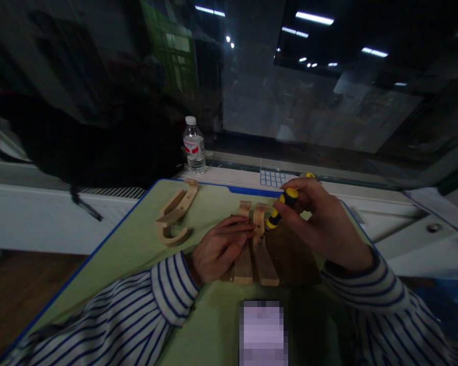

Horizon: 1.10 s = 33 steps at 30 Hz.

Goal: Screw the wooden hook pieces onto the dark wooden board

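Observation:
My right hand (320, 218) is closed around a short yellow-and-black screwdriver (280, 208), its tip angled down onto a light wooden hook (262, 254). That hook and a second one (244, 262) lie side by side on a dark wooden board (293, 256). My left hand (219, 246) rests on the left hook, fingers pressed together near the screwdriver tip. Whether they pinch a screw I cannot make out. Both sleeves are white with blue stripes.
Two loose wooden hooks (175, 211) lie at the back left of the green table (137, 244). A water bottle (194, 145) stands on the white ledge behind. A gridded card (273, 178) lies by the window. A blurred patch sits at the near edge.

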Tool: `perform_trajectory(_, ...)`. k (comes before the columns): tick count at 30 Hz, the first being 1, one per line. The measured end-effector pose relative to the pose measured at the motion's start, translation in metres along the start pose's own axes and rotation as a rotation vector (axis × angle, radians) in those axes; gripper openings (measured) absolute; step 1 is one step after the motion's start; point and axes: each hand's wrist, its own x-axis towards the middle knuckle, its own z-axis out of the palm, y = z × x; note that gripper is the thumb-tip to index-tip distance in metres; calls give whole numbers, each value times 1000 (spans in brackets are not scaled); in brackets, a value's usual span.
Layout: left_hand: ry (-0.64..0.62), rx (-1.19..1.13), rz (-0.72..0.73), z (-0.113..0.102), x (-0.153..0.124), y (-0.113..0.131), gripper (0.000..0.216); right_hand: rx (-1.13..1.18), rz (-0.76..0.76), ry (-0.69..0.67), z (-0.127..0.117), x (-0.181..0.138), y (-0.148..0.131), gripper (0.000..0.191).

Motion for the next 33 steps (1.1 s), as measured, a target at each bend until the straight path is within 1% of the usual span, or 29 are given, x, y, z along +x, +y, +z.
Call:
perform_trajectory(6,-8,-8,-13,0,-1,1,36,0,2,3,0,0,1,25)
perform_trajectory(11,-30,1,-15,-1,-1,2,37,-21,-41,30,2,1,1,22)
perform_trajectory(16,-3,-7,-7,-1,0,2,36,-35,-53,30,3,0,2,22)
perform_trajectory(33,-18,12,-8,0,-2,0,35,-8,-34,24,3,2,3,23)
